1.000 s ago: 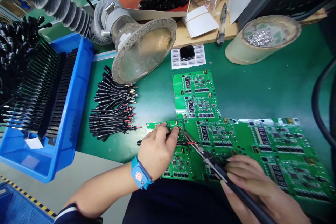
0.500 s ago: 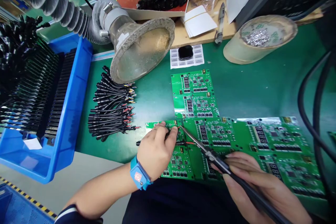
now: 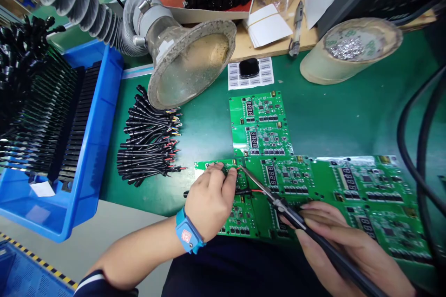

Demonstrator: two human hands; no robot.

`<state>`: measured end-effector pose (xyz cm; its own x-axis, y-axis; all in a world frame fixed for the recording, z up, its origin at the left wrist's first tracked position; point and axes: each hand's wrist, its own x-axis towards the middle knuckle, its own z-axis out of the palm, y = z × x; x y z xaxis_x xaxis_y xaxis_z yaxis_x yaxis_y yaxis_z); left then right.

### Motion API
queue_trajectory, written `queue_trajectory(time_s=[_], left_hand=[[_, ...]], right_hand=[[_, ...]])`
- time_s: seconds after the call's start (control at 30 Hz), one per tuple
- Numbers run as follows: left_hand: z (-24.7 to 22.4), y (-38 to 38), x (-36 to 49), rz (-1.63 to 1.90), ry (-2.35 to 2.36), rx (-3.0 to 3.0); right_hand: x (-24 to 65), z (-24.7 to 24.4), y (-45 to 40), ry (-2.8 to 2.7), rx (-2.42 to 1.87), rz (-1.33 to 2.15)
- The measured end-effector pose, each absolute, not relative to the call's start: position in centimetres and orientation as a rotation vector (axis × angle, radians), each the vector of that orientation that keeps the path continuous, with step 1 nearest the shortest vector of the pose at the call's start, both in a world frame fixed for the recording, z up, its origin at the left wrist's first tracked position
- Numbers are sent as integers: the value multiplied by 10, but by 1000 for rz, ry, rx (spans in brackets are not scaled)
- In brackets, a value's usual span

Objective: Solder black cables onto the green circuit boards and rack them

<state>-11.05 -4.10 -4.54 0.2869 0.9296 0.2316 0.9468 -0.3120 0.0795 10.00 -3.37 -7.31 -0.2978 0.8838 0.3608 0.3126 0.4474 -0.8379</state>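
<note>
My right hand (image 3: pixel 341 236) is closed around a soldering iron (image 3: pixel 296 218), whose metal tip reaches the upper edge of a green circuit board (image 3: pixel 240 220) at the left of the joined boards. Right beside the tip, my left hand (image 3: pixel 211 199) is closed, thumb and fingers pinched together over the board. A short black cable (image 3: pixel 244 191) with red wire at its end runs under that hand and sticks out on both sides. Some red shows between the left fingertips and the iron tip. The fingers hide most of the cable and the contact spot.
A pile of black cables (image 3: pixel 149 148) lies left of the boards. A fume hood (image 3: pixel 191 67) hangs above. At far left stands a blue bin (image 3: pixel 87 148) of boards with cables. A tube with silvery scraps (image 3: pixel 327 62) and a thick black lead (image 3: pixel 411 148) are at right.
The view has shifted slightly. Both hands, the iron and the cable keep nearly the same places over the boards.
</note>
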Motion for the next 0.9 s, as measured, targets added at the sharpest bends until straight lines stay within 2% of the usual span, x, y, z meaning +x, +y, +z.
queue_trajectory(time_s=[0.9], left_hand=[[-43,-39,-113,-163,-1837,-2437]], right_hand=[[99,-74,-30,-1865,-922,849]])
